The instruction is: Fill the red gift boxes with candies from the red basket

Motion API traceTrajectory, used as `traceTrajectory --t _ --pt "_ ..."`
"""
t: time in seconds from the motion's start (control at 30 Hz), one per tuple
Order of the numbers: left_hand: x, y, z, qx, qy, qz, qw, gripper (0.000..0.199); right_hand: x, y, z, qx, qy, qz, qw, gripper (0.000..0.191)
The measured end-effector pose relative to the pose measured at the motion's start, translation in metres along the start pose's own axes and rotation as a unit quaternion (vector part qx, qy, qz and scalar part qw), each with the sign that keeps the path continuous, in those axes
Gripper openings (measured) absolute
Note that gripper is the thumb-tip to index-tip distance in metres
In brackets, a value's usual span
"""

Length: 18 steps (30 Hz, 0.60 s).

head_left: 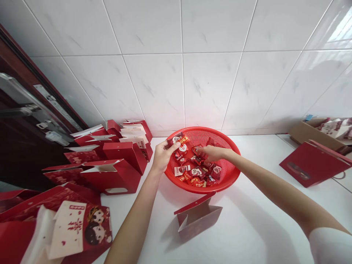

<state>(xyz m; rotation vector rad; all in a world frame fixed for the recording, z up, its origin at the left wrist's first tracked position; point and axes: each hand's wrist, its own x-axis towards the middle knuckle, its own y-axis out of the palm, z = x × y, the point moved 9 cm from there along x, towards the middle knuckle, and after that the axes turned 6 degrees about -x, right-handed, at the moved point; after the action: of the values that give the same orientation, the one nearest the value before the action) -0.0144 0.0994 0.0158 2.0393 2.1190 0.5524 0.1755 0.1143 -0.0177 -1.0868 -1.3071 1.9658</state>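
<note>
My left hand [161, 156] is over the left rim of a red plastic mesh basket [233, 146], its thumb and fingers closed on wrapped candies [182, 146] in red and dark packets. Inside the basket, my right hand [211, 152] has its fingers curled down at a small red wrapped candy [195, 149]; its fingertips are partly hidden. More candies [198, 171] in red, orange and maroon wrappers lie across the basket floor, with a small white-and-red packet [181, 170] at the left. Just in front of the basket stands a red paper gift box [200, 222] with its top open.
Many red gift boxes [121, 176] stand in rows on the left, one with a cartoon couple [96, 229] nearest me. At right are a red box [306, 165] and a cardboard carton [305, 134] of packets. A tiled wall [209, 88] rises behind; a dark door [19, 146] is far left.
</note>
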Motion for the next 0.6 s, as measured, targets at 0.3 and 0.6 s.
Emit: traceTrajectory --t 0.3,0.6 --pt "0.0 0.0 0.001 0.001 -0.003 0.008 1.0 0.049 0.008 0.013 0.018 -0.021 -0.035 0.031 0.999 0.021" --pt "-0.001 0.002 0.0 0.0 -0.007 0.003 1.0 0.051 -0.022 -0.048 0.003 0.285 -0.089 -0.18 0.937 0.034"
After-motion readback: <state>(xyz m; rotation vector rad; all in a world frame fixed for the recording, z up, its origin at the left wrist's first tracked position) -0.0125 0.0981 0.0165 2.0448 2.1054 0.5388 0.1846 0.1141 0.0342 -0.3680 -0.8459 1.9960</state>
